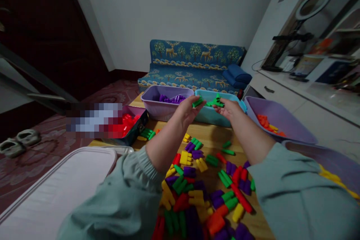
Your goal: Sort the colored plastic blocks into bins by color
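Both my hands reach forward to the light blue bin [215, 118], which has green building blocks in it. My left hand [189, 109] is closed on a green block [197, 101] over the bin's left part. At the right side, my right hand [228, 108] grips a green block [217, 99] between thumb and fingers; other green pieces lie close below it, partly hidden. Beneath my forearms, loose toy blocks in green, yellow, red, purple and orange are spread over the wooden table [209, 129].
A purple bin [153, 108] of purple blocks stands left of the blue one. Further left is a box [137, 124] of red blocks. On the right are bins with orange [292, 120] and yellow pieces. A white lid [62, 187] lies front left; a sofa [182, 71] stands behind.
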Motion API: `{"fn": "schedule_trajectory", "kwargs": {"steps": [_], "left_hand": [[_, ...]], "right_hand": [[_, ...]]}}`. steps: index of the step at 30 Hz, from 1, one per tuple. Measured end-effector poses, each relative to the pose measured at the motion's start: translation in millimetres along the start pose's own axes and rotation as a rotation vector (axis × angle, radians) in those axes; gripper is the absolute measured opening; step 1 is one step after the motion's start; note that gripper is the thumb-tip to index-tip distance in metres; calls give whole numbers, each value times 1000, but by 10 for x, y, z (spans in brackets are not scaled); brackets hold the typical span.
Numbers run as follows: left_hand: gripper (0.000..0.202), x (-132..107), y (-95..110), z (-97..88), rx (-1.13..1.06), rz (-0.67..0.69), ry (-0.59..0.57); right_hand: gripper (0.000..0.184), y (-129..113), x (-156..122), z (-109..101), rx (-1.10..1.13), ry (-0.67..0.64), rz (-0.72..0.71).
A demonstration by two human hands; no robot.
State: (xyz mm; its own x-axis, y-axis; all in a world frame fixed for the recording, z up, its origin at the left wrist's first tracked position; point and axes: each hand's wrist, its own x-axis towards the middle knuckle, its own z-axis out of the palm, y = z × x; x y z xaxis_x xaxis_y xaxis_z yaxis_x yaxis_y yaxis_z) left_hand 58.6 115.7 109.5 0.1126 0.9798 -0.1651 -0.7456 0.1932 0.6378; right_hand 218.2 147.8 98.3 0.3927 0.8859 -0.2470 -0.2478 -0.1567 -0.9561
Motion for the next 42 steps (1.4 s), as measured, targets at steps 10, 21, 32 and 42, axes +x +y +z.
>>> {"fn": "schedule_trajectory", "kwargs": {"steps": [10, 21, 32, 42], "left_hand": [[42, 76, -227, -137, 447, 16, -180], [51, -1462, 55, -1286, 1432, 86, -377], [102, -2667, 50, -2011, 2031, 188, -418], [97, -2693, -163, -2119, 2039, 317, -468]], "right_hand": [[25, 237, -370, 44, 11, 3, -172], [40, 979, -1668, -595, -758, -586, -404], [109, 1410, -2863, -1436, -1494, -748, -761], [94, 1577, -2756, -1417, -1460, -743, -932]]}}
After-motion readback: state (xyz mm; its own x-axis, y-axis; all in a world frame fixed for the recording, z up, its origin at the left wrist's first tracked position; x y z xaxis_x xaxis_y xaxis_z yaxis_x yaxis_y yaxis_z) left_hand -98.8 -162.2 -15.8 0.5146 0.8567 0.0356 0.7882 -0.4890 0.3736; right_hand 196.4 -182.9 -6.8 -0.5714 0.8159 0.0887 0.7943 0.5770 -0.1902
